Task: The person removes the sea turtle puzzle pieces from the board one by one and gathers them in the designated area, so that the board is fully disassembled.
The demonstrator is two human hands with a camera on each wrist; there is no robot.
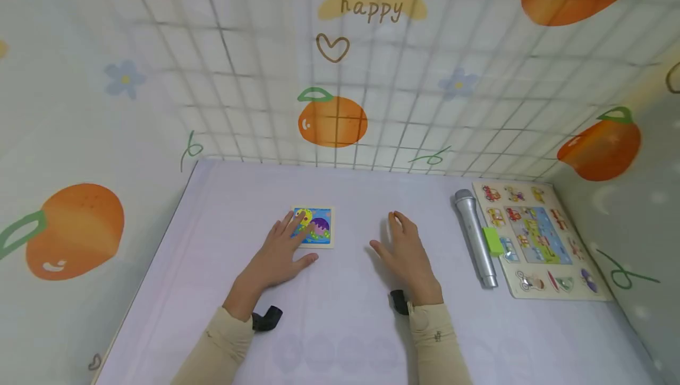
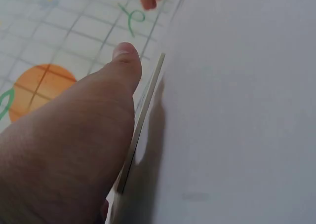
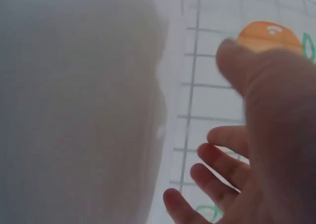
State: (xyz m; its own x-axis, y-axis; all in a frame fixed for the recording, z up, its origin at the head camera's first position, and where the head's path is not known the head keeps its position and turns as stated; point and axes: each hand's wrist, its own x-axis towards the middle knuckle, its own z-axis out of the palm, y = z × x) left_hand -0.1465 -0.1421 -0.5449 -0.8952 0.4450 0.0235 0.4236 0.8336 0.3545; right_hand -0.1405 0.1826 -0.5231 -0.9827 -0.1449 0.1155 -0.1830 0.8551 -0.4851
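Note:
A small square picture puzzle (image 1: pixel 321 242), with a yellow and purple cartoon animal on blue, lies on the table left of centre. My left hand (image 1: pixel 277 258) is over its left part, fingers spread and fairly straight, covering some of the picture. From the left wrist, the puzzle shows edge-on as a thin pale board (image 2: pixel 142 123) beside the hand (image 2: pixel 74 135). To the right, my right hand (image 1: pixel 409 258) is held over the table with nothing in it. Its thumb and fingers stand apart in the right wrist view, where the hand (image 3: pixel 266 130) appears large.
A silver microphone (image 1: pixel 475 237) lies on the right side of the table (image 1: pixel 340 338). Touching or close to it is a bright green block (image 1: pixel 493 241). Beyond stands a larger wooden peg puzzle board (image 1: pixel 558 281) with vehicle pictures. A patterned cloth with oranges (image 1: pixel 333 121) forms the back wall.

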